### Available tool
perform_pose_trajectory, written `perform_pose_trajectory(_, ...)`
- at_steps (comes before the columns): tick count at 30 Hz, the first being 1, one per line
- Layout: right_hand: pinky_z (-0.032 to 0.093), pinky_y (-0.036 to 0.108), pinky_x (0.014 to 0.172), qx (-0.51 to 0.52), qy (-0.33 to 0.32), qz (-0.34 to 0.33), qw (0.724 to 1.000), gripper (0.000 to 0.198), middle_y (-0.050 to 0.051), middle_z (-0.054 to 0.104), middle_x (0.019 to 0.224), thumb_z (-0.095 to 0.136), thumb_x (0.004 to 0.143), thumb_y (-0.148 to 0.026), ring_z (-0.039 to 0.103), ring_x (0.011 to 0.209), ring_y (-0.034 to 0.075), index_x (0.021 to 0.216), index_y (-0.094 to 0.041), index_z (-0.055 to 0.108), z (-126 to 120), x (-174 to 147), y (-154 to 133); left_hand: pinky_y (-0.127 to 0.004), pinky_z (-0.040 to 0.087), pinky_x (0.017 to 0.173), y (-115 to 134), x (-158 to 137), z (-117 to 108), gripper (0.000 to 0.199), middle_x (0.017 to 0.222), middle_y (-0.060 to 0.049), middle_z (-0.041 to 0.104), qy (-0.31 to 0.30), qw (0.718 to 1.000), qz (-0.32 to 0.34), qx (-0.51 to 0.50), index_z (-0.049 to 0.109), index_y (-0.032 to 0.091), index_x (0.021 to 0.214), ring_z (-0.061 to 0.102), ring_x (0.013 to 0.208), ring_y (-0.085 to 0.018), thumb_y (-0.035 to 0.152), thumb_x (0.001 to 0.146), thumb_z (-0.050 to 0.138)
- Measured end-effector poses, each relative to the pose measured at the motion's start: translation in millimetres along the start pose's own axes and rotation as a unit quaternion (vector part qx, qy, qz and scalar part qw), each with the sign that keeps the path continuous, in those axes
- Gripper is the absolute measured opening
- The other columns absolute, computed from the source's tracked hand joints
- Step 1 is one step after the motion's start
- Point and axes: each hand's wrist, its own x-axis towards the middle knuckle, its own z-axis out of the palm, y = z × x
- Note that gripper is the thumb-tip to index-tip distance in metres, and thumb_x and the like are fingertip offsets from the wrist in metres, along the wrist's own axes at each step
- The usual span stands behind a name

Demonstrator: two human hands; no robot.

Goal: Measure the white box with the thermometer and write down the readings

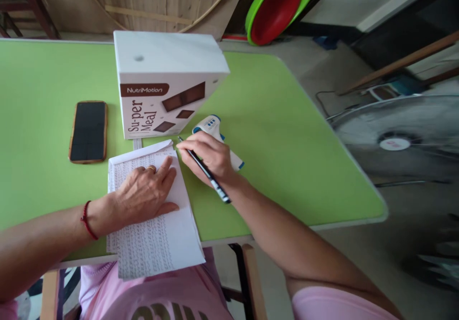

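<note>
Sheets of handwritten paper (179, 234) lie at the table's near edge and hang slightly over it, with the top edge folded down. My left hand (148, 191) rests flat on them, fingers stretched out, a ring on one finger and a red bracelet at the wrist. Between the fingers of my right hand (210, 157) is a black pen (206, 171), its tip pointing away to the upper left, just off the paper's top right corner. Partly hidden behind that hand is a white and blue infrared thermometer (210, 125).
A white box (172, 54) printed "NutriMotion" stands upright behind the paper. To its left lies a phone (88, 131) in a brown case. Everything sits on a green table (287, 167). A fan (394, 138) is on the right, and green and red basins (278, 11) lean at the back.
</note>
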Motion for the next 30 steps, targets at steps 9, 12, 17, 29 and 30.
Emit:
perform_pose_trajectory(9, 0.051, 0.031, 0.067, -0.144, 0.017, -0.033, 0.989, 0.020, 0.005, 0.068, 0.083, 0.053, 0.092, -0.013, 0.065, 0.079, 0.019, 0.095, -0.023, 0.069, -16.7, 5.6, -0.8, -0.034, 0.052, 0.070, 6.3, 5.1, -7.2, 0.040, 0.116, -0.014, 0.066, 0.079, 0.995, 0.065, 0.008, 0.066, 0.011, 0.101, 0.061, 0.085, -0.023, 0.048, 0.086, 0.068)
perform_pose_trajectory(12, 0.051, 0.031, 0.065, -0.144, 0.000, -0.040, 0.989, 0.016, 0.006, 0.069, 0.083, 0.054, 0.092, -0.016, 0.066, 0.078, 0.020, 0.093, -0.021, 0.070, -15.8, 4.5, 2.4, -0.041, 0.053, 0.074, 8.4, 0.6, -20.4, 0.052, 0.101, -0.019, 0.067, 0.060, 0.995, -0.033, 0.075, 0.068, 0.007, 0.094, 0.064, 0.083, -0.029, 0.059, 0.087, 0.061)
perform_pose_trajectory(17, 0.051, 0.030, 0.063, -0.101, -0.041, -0.001, 0.994, 0.020, 0.005, 0.072, 0.082, 0.050, 0.095, -0.021, 0.067, 0.075, 0.018, 0.099, -0.021, 0.069, -18.3, 3.9, 4.6, -0.045, 0.052, 0.075, -10.3, 0.3, -33.2, 0.027, 0.105, -0.022, 0.067, 0.030, 0.983, -0.126, 0.130, 0.065, 0.004, 0.110, 0.066, 0.087, -0.032, 0.018, 0.095, 0.047)
perform_pose_trajectory(29, 0.057, 0.034, 0.071, 0.111, -0.055, 0.124, 0.985, 0.022, 0.005, 0.072, 0.093, 0.070, 0.077, -0.026, 0.070, 0.082, 0.019, 0.091, -0.023, 0.052, -19.3, 3.9, 5.3, -0.036, 0.049, 0.064, -49.6, 11.7, -6.3, 0.020, 0.090, -0.014, 0.065, 0.013, 0.984, -0.172, -0.040, 0.054, 0.010, 0.104, 0.065, 0.080, -0.026, 0.015, 0.097, 0.036)
perform_pose_trajectory(30, 0.057, 0.035, 0.074, 0.149, -0.060, 0.149, 0.976, 0.029, 0.005, 0.071, 0.096, 0.072, 0.075, -0.027, 0.070, 0.085, 0.019, 0.092, -0.024, 0.049, -19.7, 3.9, 5.0, -0.035, 0.049, 0.062, -49.3, 12.0, -5.5, 0.019, 0.089, -0.013, 0.066, 0.024, 0.981, -0.175, -0.078, 0.051, 0.011, 0.107, 0.065, 0.077, -0.024, 0.018, 0.099, 0.035)
